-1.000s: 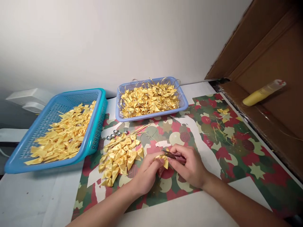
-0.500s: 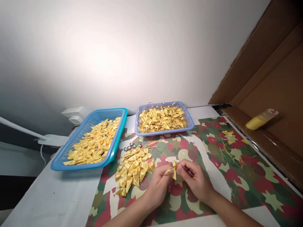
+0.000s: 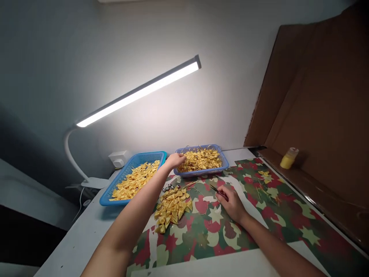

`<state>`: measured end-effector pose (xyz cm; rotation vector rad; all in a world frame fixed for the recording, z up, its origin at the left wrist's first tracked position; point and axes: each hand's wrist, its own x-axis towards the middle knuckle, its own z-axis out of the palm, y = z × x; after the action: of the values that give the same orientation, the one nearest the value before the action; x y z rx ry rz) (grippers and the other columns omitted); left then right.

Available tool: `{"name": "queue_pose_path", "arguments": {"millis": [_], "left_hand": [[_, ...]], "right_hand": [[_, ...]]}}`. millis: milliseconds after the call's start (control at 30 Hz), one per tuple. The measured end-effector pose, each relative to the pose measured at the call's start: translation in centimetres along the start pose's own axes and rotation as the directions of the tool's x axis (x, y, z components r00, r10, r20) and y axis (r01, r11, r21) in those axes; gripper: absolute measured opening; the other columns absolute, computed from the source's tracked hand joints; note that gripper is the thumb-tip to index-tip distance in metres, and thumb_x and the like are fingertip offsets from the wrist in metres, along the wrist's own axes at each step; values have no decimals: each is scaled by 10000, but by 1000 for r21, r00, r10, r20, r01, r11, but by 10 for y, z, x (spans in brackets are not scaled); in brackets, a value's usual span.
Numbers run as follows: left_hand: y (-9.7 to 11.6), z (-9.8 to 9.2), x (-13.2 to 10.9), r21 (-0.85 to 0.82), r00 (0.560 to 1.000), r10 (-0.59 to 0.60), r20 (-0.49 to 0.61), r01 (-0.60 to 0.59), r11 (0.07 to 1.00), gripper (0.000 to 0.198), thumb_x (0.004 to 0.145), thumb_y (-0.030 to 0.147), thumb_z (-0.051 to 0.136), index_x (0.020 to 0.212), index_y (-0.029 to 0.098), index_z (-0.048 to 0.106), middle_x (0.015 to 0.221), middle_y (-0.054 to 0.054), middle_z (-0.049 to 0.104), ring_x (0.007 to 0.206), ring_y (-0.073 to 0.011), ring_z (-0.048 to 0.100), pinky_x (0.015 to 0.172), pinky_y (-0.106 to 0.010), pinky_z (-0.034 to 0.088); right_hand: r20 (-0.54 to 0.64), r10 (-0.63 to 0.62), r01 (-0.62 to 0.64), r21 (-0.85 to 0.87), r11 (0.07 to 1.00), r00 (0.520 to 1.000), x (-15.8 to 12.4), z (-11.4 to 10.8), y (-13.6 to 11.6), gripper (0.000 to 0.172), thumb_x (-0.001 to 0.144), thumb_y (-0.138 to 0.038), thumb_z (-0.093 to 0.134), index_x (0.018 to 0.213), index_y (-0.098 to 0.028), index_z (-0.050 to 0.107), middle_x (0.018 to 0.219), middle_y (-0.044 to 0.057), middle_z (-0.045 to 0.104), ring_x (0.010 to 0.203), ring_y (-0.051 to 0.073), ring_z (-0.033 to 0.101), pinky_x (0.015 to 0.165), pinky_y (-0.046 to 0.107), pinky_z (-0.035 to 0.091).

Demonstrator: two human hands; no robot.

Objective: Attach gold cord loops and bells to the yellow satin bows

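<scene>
My left hand reaches over the left end of the far blue basket, which is heaped with finished-looking yellow ribbon bows with gold ties. Its fingers are bent together at the bows; whether a bow is between them is hidden. Dark tweezers are gripped in my right hand, low over the patterned sheet, tips pointing up and left. Left of it lies a pile of yellow bows, with gold ties and several small silver bells or beads behind.
A second blue basket of yellow bows stands left, partly behind my left forearm. A lit lamp arches above. Loose scraps lie on the right of the patterned sheet. A yellow-filled bottle stands by the cardboard.
My left hand has left the bow that both hands were handling and moved forward to the far basket. My right hand has shifted slightly with the tweezers. The view has tilted up, revealing the lamp.
</scene>
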<state>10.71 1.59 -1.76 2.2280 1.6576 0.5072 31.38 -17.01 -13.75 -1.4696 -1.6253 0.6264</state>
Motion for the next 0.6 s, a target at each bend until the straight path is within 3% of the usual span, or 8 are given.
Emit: {"name": "queue_pose_path", "arguments": {"millis": [133, 200, 267, 333, 400, 467, 600], "left_hand": [[-7, 6, -5, 90, 978, -15, -207, 34, 995, 164, 767, 281, 547, 855, 155, 605, 944, -131, 624, 864, -265, 599, 699, -328, 446], [-10, 6, -25, 118, 953, 32, -301, 4, 993, 240, 816, 259, 490, 1009, 141, 572, 1084, -160, 581, 997, -276, 566, 802, -354, 446], [-12, 7, -55, 152, 933, 106, -344, -56, 987, 246, 841, 228, 452, 1045, 136, 556, 1113, -161, 559, 1067, -276, 528, 886, -371, 424], [-14, 13, -90, 187, 930, 200, -308, -147, 971, 190, 844, 226, 470, 986, 163, 578, 1058, -123, 579, 1038, -254, 535, 905, -357, 420], [-17, 24, -127, 216, 929, 316, -192, -274, 937, 106, 810, 246, 552, 885, 202, 611, 976, -70, 611, 950, -229, 560, 870, -338, 435], [-21, 37, -159, 283, 879, 471, -66, -437, 854, 113, 812, 228, 557, 893, 202, 633, 983, -79, 626, 939, -248, 563, 843, -374, 437], [-30, 57, -199, 328, 888, 457, -47, -418, 847, 134, 826, 185, 538, 899, 193, 650, 1009, -92, 633, 964, -260, 564, 832, -398, 444]], "right_hand": [[-21, -33, 28, -190, 981, 999, 2, 1, -1, 223, 904, -371, 446, 765, -204, 492, 617, -25, 559, 608, 141, 543, 581, 226, 364], [-50, -21, 8, -250, 968, 999, 3, 1, -2, 169, 886, -358, 485, 825, -205, 523, 716, -2, 634, 693, 164, 592, 603, 233, 364], [-91, 1, -28, -303, 952, 996, 5, 1, -3, 167, 886, -358, 497, 921, -202, 545, 836, 36, 674, 766, 194, 608, 616, 251, 348], [-122, 21, -65, -365, 929, 992, 8, 1, -3, 197, 913, -348, 467, 994, -189, 552, 906, 76, 677, 796, 214, 603, 627, 269, 331], [-125, 29, -80, -421, 904, 992, 10, 1, -2, 184, 920, -309, 463, 990, -175, 567, 930, 101, 668, 839, 227, 590, 656, 283, 331], [-113, 28, -78, -468, 880, 993, 12, 0, -1, 136, 895, -261, 497, 938, -170, 590, 959, 112, 654, 912, 240, 565, 707, 296, 342], [-112, 39, -93, -528, 844, 993, 13, -4, 2, 118, 858, -208, 513, 865, -165, 622, 1014, 122, 620, 995, 257, 511, 796, 328, 356]]}}
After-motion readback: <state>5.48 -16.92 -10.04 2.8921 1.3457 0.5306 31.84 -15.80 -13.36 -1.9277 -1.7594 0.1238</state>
